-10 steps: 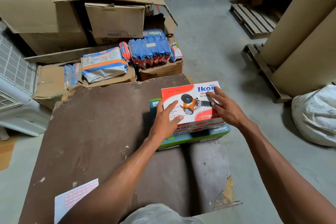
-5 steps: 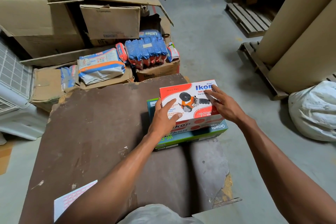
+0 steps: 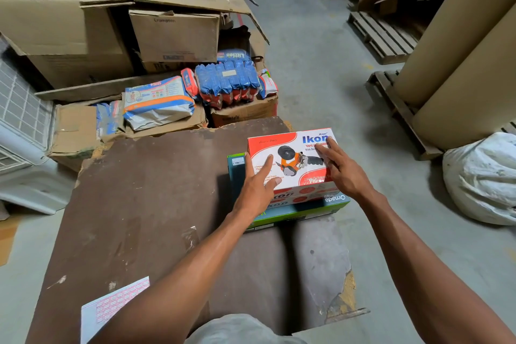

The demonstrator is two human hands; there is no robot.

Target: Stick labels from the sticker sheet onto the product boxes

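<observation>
A red and white Ikon box (image 3: 282, 148) tops a stack at the far right of the brown board (image 3: 145, 204). Under it lies another Ikon box (image 3: 304, 194), then a flat teal and green box (image 3: 307, 211) with a small white label (image 3: 238, 162) on its far left corner. My left hand (image 3: 258, 181) rests on the top box's left side, fingers straight. My right hand (image 3: 339, 167) lies flat on its right half. The sticker sheet (image 3: 111, 307), white with pink label outlines, lies at the board's near left corner, partly under my left forearm.
Cardboard cartons (image 3: 173, 33) and blue and orange packets (image 3: 226, 82) crowd the floor beyond the board. A white grilled appliance (image 3: 19, 131) stands at the left. Tall brown paper rolls (image 3: 458, 36), wooden pallets (image 3: 382, 36) and a white sack (image 3: 483, 176) are on the right, across grey concrete floor (image 3: 312, 72).
Both hands have stayed on the top box. The right hand has slid slightly back toward me, off the box's far right edge. The left hand's fingers have spread a little.
</observation>
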